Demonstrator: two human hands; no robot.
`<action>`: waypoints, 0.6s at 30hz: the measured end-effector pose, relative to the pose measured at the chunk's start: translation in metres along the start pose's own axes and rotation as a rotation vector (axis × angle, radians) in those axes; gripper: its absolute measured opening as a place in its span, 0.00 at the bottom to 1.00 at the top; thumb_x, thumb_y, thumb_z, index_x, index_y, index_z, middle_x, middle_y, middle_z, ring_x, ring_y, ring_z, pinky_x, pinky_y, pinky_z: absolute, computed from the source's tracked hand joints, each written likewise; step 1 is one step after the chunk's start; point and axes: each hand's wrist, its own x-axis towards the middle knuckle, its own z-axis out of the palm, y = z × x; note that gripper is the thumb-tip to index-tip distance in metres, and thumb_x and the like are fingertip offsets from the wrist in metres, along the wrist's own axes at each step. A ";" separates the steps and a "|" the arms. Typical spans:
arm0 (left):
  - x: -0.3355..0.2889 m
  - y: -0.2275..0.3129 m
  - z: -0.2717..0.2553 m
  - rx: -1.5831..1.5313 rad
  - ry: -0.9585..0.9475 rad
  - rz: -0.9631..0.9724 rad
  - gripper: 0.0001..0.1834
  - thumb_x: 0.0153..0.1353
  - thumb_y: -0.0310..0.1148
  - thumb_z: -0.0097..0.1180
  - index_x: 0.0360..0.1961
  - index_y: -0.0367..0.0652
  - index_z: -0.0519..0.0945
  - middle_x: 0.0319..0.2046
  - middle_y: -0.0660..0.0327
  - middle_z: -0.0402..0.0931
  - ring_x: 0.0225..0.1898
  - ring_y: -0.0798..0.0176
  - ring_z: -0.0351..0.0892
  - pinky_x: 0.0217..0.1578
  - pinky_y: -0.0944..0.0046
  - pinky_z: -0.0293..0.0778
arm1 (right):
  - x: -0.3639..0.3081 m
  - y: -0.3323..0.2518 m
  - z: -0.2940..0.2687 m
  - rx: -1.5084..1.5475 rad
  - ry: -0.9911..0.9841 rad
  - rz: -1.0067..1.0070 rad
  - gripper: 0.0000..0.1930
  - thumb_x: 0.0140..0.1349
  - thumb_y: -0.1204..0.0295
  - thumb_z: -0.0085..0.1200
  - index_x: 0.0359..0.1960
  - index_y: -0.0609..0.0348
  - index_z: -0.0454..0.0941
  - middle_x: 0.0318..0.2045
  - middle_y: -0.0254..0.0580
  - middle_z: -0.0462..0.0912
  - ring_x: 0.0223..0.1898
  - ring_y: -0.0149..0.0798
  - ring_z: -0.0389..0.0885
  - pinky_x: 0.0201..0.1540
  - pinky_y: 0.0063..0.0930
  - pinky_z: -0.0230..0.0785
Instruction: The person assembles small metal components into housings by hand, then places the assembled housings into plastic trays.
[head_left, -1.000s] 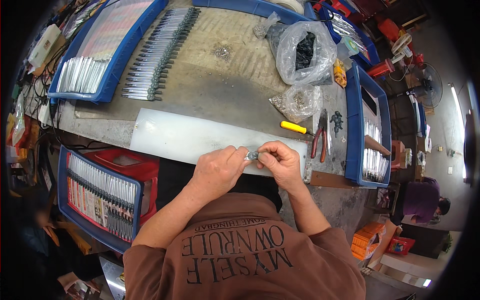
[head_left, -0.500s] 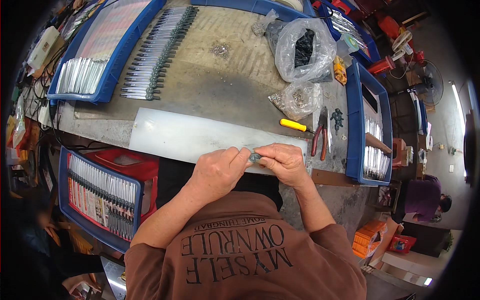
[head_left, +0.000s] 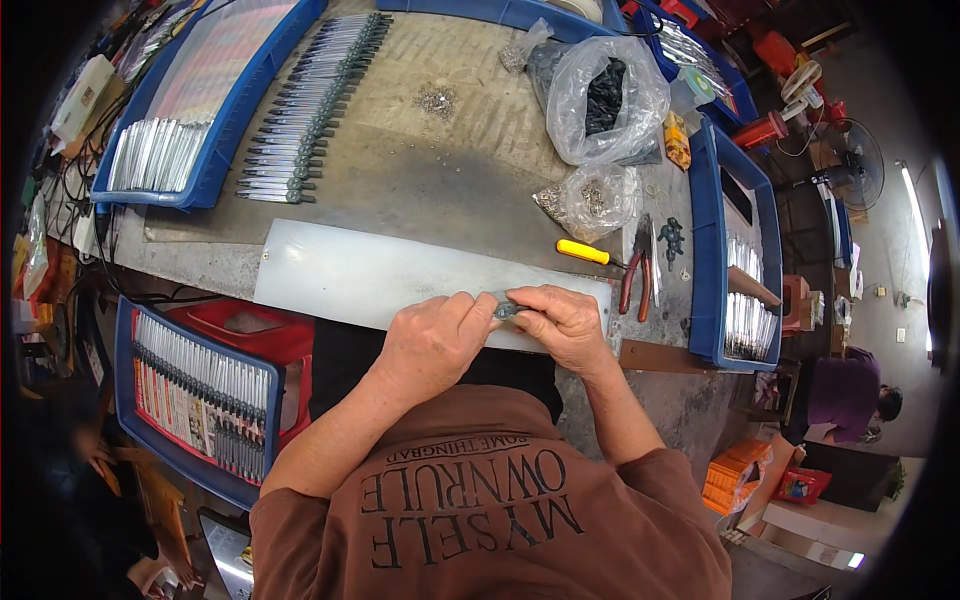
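Note:
Between my two hands, over the near edge of a long white board [head_left: 350, 275], is a small dark grey-green part [head_left: 507, 309]. My left hand [head_left: 437, 338] pinches its left side, fingers curled. The thumb and fingers of my right hand [head_left: 562, 322] close on its right side. Much of the part is hidden by my fingertips, so its exact kind cannot be made out. To the right of my hands lie a yellow-handled screwdriver [head_left: 582, 251], red-handled pliers [head_left: 636, 270] and a small cluster of similar dark green parts [head_left: 670, 240].
A row of pen-like pieces [head_left: 300, 130] lies at the table's far left, beside a blue tray [head_left: 205, 165]. Plastic bags hold dark pieces [head_left: 603, 95] and small metal bits [head_left: 590, 195]. Blue trays stand right [head_left: 707, 250] and lower left [head_left: 125, 380]. Behind, a person in purple [head_left: 845, 395] bends over.
The dark part has turned slightly between my fingers, and more of it shows. My hands stay close together in nearly the same place; the whole view has shifted a little.

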 end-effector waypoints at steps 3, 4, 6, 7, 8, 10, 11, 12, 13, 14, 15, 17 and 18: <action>0.000 -0.001 0.001 -0.003 -0.006 0.004 0.12 0.48 0.29 0.57 0.35 0.40 0.72 0.18 0.63 0.64 0.17 0.64 0.69 0.16 0.67 0.67 | -0.001 0.001 0.000 0.002 0.019 -0.008 0.12 0.49 0.77 0.58 0.37 0.63 0.77 0.26 0.43 0.80 0.25 0.37 0.78 0.27 0.24 0.69; 0.000 -0.002 0.002 -0.001 -0.006 0.002 0.12 0.48 0.29 0.57 0.35 0.40 0.72 0.18 0.63 0.64 0.17 0.64 0.69 0.16 0.67 0.67 | -0.001 0.001 0.001 0.002 0.019 -0.007 0.12 0.49 0.77 0.58 0.37 0.63 0.77 0.26 0.43 0.80 0.25 0.37 0.78 0.27 0.24 0.69; -0.001 -0.002 0.002 0.000 -0.008 0.001 0.12 0.48 0.29 0.57 0.35 0.40 0.72 0.18 0.63 0.64 0.17 0.64 0.69 0.16 0.67 0.67 | 0.000 -0.001 0.001 0.002 0.023 -0.005 0.12 0.49 0.77 0.58 0.37 0.63 0.77 0.26 0.43 0.80 0.25 0.37 0.78 0.28 0.25 0.69; -0.001 -0.002 0.002 0.006 -0.007 0.002 0.12 0.48 0.29 0.57 0.35 0.40 0.72 0.18 0.63 0.64 0.17 0.64 0.69 0.16 0.67 0.67 | 0.000 0.000 0.001 0.003 0.023 -0.005 0.12 0.49 0.77 0.58 0.37 0.63 0.77 0.26 0.43 0.80 0.25 0.37 0.78 0.28 0.25 0.69; -0.001 -0.002 0.002 0.011 -0.007 0.003 0.12 0.48 0.29 0.57 0.35 0.40 0.72 0.18 0.63 0.64 0.17 0.64 0.69 0.17 0.67 0.67 | 0.000 0.000 0.000 -0.002 0.007 -0.006 0.11 0.49 0.76 0.58 0.37 0.63 0.78 0.27 0.43 0.80 0.26 0.37 0.78 0.28 0.25 0.69; 0.000 -0.002 0.002 0.006 -0.016 0.004 0.12 0.48 0.29 0.57 0.35 0.40 0.72 0.18 0.63 0.64 0.17 0.64 0.69 0.17 0.67 0.67 | 0.000 0.001 0.000 -0.008 -0.007 -0.006 0.11 0.49 0.76 0.58 0.36 0.62 0.78 0.27 0.43 0.80 0.26 0.38 0.79 0.29 0.25 0.70; 0.000 -0.002 0.002 0.000 -0.025 0.006 0.12 0.48 0.29 0.57 0.35 0.40 0.72 0.18 0.63 0.64 0.17 0.64 0.69 0.17 0.66 0.67 | 0.000 0.003 -0.001 -0.022 -0.004 -0.029 0.10 0.49 0.76 0.58 0.35 0.62 0.78 0.27 0.43 0.80 0.27 0.38 0.79 0.29 0.26 0.70; 0.001 -0.002 0.001 -0.001 -0.025 0.007 0.12 0.48 0.29 0.57 0.35 0.40 0.72 0.18 0.63 0.64 0.17 0.64 0.69 0.17 0.66 0.67 | 0.000 0.005 -0.001 -0.035 -0.001 -0.053 0.10 0.49 0.76 0.58 0.34 0.62 0.79 0.27 0.43 0.81 0.27 0.38 0.80 0.30 0.26 0.71; 0.001 -0.002 0.001 -0.005 -0.029 0.010 0.12 0.48 0.29 0.57 0.35 0.40 0.72 0.18 0.63 0.64 0.17 0.64 0.69 0.17 0.66 0.67 | 0.001 0.005 -0.002 -0.034 0.000 -0.052 0.10 0.49 0.76 0.58 0.34 0.62 0.79 0.27 0.43 0.81 0.27 0.38 0.80 0.30 0.26 0.71; 0.001 -0.002 0.000 -0.008 -0.032 0.012 0.12 0.48 0.29 0.57 0.35 0.40 0.73 0.18 0.63 0.64 0.17 0.64 0.69 0.17 0.66 0.67 | 0.002 0.004 -0.004 -0.055 -0.020 -0.064 0.09 0.49 0.76 0.58 0.34 0.62 0.79 0.27 0.43 0.81 0.28 0.39 0.80 0.30 0.26 0.71; 0.001 -0.003 0.000 -0.009 -0.033 0.012 0.12 0.48 0.29 0.57 0.35 0.40 0.73 0.18 0.63 0.64 0.17 0.64 0.69 0.17 0.66 0.67 | 0.004 0.004 -0.005 -0.076 -0.040 -0.076 0.09 0.49 0.76 0.58 0.33 0.61 0.79 0.27 0.42 0.81 0.28 0.39 0.80 0.31 0.26 0.71; 0.000 -0.004 0.000 0.036 -0.061 0.024 0.13 0.49 0.34 0.56 0.36 0.42 0.72 0.20 0.64 0.64 0.18 0.66 0.71 0.17 0.68 0.68 | 0.007 0.003 -0.007 -0.075 -0.048 -0.109 0.09 0.49 0.76 0.57 0.34 0.62 0.79 0.25 0.41 0.81 0.26 0.37 0.80 0.29 0.25 0.70; -0.001 -0.004 0.001 0.036 -0.061 0.023 0.13 0.49 0.34 0.56 0.36 0.42 0.72 0.20 0.64 0.64 0.18 0.66 0.71 0.17 0.68 0.68 | 0.008 0.003 -0.008 -0.076 -0.057 -0.144 0.09 0.49 0.76 0.57 0.34 0.63 0.79 0.23 0.40 0.80 0.23 0.34 0.79 0.27 0.23 0.69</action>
